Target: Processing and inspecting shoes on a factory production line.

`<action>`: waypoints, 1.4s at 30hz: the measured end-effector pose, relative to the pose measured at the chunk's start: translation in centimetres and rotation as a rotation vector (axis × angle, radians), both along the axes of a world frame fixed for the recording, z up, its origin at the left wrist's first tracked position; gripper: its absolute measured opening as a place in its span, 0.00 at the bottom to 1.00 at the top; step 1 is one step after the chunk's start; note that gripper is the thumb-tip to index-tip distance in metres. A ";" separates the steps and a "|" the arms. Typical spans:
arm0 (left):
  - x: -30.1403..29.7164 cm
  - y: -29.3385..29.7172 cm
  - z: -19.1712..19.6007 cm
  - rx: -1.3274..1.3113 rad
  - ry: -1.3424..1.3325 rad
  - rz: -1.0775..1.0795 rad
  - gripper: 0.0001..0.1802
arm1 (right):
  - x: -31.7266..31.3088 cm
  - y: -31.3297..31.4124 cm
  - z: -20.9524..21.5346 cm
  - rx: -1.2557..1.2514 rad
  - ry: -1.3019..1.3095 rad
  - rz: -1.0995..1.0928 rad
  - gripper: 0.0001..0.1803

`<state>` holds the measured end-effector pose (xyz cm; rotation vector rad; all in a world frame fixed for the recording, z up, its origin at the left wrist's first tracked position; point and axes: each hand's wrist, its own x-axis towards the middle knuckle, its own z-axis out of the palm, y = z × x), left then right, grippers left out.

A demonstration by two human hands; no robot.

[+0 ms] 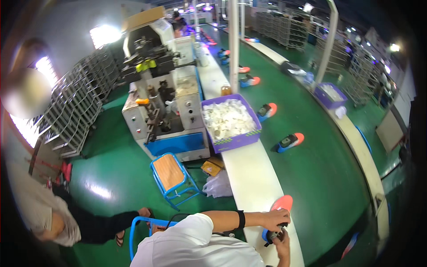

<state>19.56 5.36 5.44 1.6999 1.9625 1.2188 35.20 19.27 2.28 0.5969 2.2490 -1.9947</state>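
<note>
Green strip: Long and glossy, it runs beside a white ledge, with spaced shoes along its left edge, toes turned away from the ledge, perhaps to keep the heels easy to reach.
Machine: A bulky grey unit stands off the ledge's left edge, its work area facing a stool.
Co-worker: A second person in a pale top and dark trousers is at far left, well apart from the handwork.
Purple box: Heaped with white wads, it sits across the ledge from edge to edge, likely to keep the supply handy.
Stool: Blue-framed and wooden-topped, it stands before the machine, presumably as its seat.
Shoe in hand: Orange at the toe, blue toward the heel, it is over the ledge's right edge at the near end; whether it touches the surface cannot be told.
Left hand: Fingers close over the shoe's dark upper, apparently steadying it.
Right hand: It grips near the dark opening, seemingly to counter the other hand's hold.
Wristband: Black, worn on the left arm.
</note>
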 end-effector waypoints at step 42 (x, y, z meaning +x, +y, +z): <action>-4.6 2.7 -2.0 -0.236 -0.390 -0.162 0.29 | -2.8 -0.8 6.0 0.980 -0.148 -0.130 0.39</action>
